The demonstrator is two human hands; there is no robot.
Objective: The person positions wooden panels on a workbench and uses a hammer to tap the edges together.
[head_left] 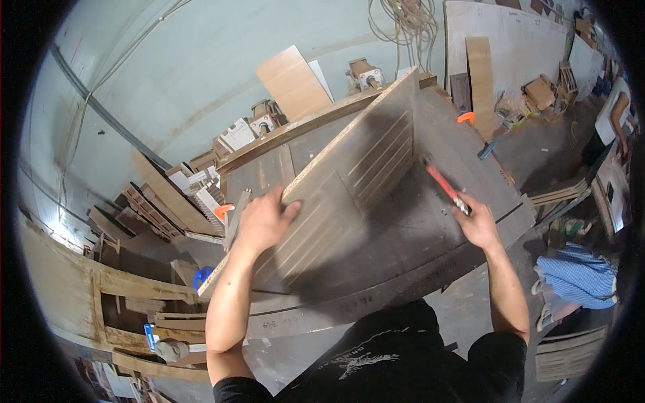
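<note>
My left hand point(263, 220) is closed over the upper edge of a large particle-board panel point(316, 232). The panel stands tilted on its long edge, a rough tan chipboard edge uppermost and several pale parallel grooves on its grey-brown face. Under it lies a dark, scuffed workbench top point(403, 248). My right hand point(476, 220), to the right of the panel, is wrapped round the near end of a slim red tool point(441, 181) with a dark tip. That tip points away from me, toward the panel's far end, apart from it. Blur hides the tool's exact kind.
A wooden rail point(309, 127) runs along the bench's far side, with motor-like metal units point(365, 74) and a leaning tan board point(294, 82) behind. Orange clamps point(465, 117) sit at the bench edges. Wood offcuts point(168, 201) crowd the left. Another person point(613, 111) stands far right.
</note>
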